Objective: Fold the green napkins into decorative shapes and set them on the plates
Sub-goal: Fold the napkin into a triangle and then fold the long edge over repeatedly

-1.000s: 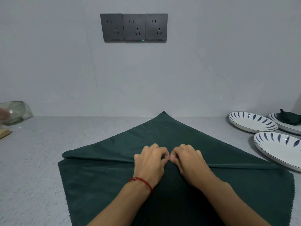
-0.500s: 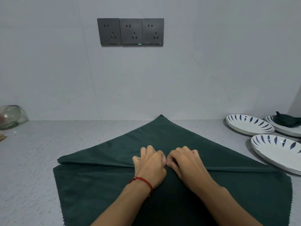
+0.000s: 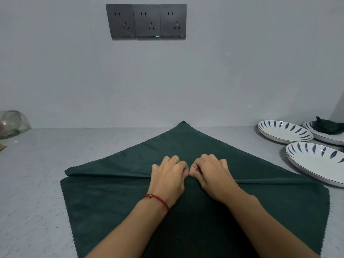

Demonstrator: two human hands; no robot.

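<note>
One folded napkin (image 3: 328, 126) already sits on the farthest plate (image 3: 316, 135) beyond the right hand (image 3: 210, 174), while both it and the left hand (image 3: 168, 175) pinch the green napkin (image 3: 111, 192) at its first fold, two plates (image 3: 284, 132) unfilled.

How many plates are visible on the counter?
3, all at the right: a far plate, a near plate cut by the frame edge, and a rear plate holding a folded napkin.
</note>
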